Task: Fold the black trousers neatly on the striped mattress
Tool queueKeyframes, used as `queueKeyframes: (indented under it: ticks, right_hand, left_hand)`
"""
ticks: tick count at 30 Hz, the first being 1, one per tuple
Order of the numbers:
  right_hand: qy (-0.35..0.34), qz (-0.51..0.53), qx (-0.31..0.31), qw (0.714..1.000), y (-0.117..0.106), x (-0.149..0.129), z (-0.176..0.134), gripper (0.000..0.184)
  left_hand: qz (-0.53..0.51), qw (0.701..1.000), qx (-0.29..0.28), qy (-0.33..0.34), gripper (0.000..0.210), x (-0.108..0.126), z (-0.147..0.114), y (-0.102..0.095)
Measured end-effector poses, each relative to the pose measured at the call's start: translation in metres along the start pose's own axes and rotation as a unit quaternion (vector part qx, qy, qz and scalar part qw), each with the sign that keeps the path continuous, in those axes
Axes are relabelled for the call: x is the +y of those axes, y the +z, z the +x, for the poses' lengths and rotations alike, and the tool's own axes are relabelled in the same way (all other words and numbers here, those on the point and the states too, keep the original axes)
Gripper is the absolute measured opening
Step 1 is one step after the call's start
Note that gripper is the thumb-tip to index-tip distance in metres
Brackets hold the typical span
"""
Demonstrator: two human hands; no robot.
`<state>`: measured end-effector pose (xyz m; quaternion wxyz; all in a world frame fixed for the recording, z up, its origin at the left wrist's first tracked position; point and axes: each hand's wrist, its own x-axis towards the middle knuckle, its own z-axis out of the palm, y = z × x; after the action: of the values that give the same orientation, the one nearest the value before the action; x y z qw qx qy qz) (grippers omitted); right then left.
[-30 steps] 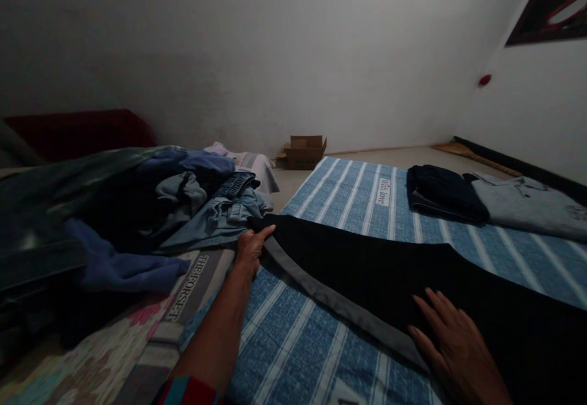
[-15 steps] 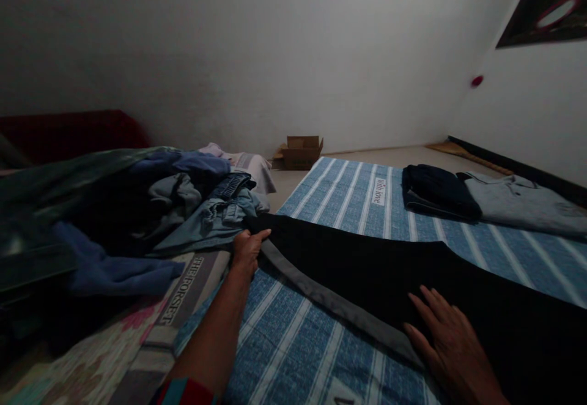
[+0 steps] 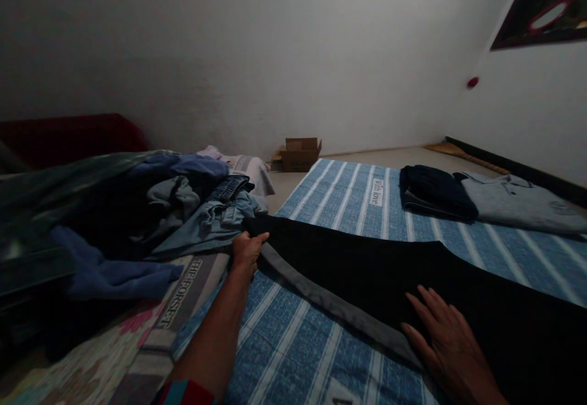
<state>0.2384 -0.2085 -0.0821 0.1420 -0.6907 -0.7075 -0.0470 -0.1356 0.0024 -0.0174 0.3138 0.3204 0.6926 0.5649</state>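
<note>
Black trousers [image 3: 358, 258] with a grey strip along the near edge lie stretched out across a blue and white striped cloth [image 3: 293, 344]. My left hand [image 3: 248, 251] is closed on their narrow far-left end, thumb on top. Toward the lower right, my right hand [image 3: 447, 334] lies flat on the black fabric with its fingers a little apart. The right end of the trousers runs out of view. Just past my left hand, light blue jeans [image 3: 224, 218] lie at the edge of a clothes heap.
On the left is a heap of rumpled clothes, with a blue garment [image 3: 114, 270] in it. A folded dark garment [image 3: 433, 192] and a folded grey shirt [image 3: 518, 202] lie at the right. A cardboard box [image 3: 300, 155] stands by the back wall.
The view has shifted slightly. Both hands and the trousers keep almost the same places.
</note>
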Motion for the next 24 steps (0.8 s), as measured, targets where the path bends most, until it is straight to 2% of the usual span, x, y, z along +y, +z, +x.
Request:
queueKeyframes:
  ticks: [9,15,18,20,24]
  right_hand:
    - [0.007,0.0,-0.013,1.0,-0.004,-0.002,0.001,0.053]
    - [0.006,0.001,-0.015,1.0,-0.006,-0.003,0.002,0.053]
    - [0.008,0.003,-0.01,1.0,-0.005,-0.004,0.002,0.053]
    - [0.009,0.005,-0.01,1.0,-0.005,-0.004,0.003,0.052]
    - [0.016,0.023,-0.014,1.0,-0.006,-0.004,0.004,0.052]
  left_hand:
    - [0.046,0.998,0.011,0.046,0.023,0.007,-0.004,0.0]
    - [0.085,0.989,0.018,0.122,0.026,0.039,-0.016,0.005]
    - [0.116,0.973,0.013,0.199,0.033,0.064,-0.035,0.012]
    - [0.12,0.963,-0.004,0.24,0.03,0.078,-0.053,0.019]
    - [0.114,0.937,-0.094,0.316,0.022,0.092,-0.096,0.035]
